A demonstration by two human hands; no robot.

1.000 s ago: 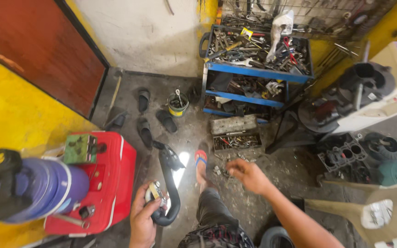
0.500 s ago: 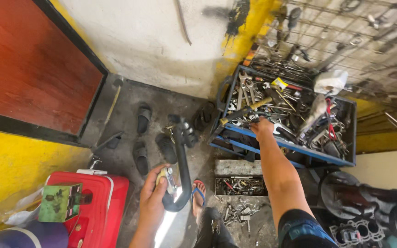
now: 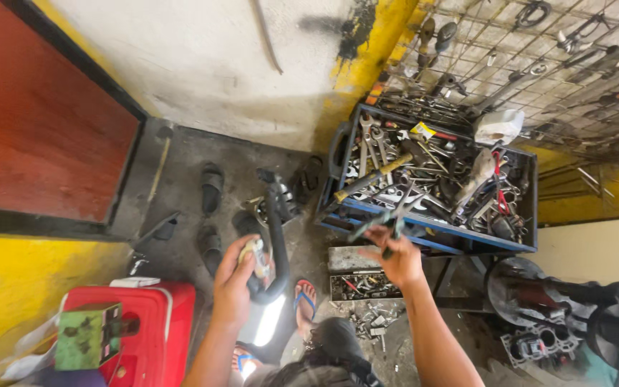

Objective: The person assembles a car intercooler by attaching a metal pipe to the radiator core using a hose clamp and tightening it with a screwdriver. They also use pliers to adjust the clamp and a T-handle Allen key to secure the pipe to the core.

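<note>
Left hand [image 3: 234, 283] is closed around a black curved pipe [image 3: 275, 244], held upright above the floor [image 3: 180, 179] beside a red cooler [image 3: 155, 330]. A sandalled foot [image 3: 305, 301] shows just below the pipe. Right hand [image 3: 397, 261] pinches grey pliers [image 3: 385, 218], handles spread, raised at the front edge of a blue tool cart [image 3: 431, 229]. The cart's top tray is heaped with wrenches [image 3: 370, 143]. Black sandals [image 3: 211, 188] lie on the floor beyond. A wire rack [image 3: 539, 64] hangs behind the cart.
</note>
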